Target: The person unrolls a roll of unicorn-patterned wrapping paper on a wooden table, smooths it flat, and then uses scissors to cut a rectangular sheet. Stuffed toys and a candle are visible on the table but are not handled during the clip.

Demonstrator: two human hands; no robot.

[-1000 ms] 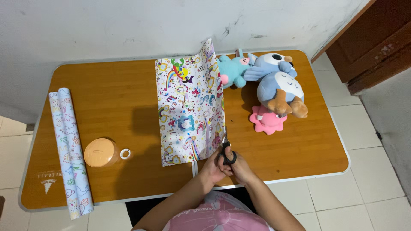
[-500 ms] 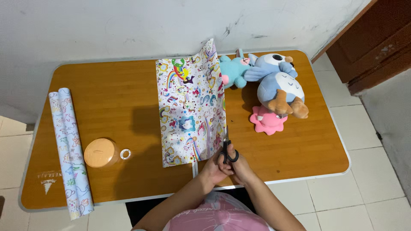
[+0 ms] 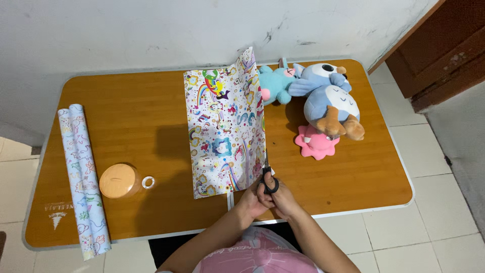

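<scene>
Wooden table [image 3: 151, 116] | 1 paper sheet [image 3: 225, 131] | 3 plush toys [image 3: 328, 103] | right hand [image 3: 283, 199] grasping scissors [image 3: 268, 179] | left hand [image 3: 252, 199] grip unclear

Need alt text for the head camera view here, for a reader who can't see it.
Seen from above, a person's right hand works scissors at the near edge of a colourful sheet of wrapping paper on a wooden table, the left hand beside it. Plush toys sit to the right; a paper roll and a round tape holder lie to the left.
</scene>
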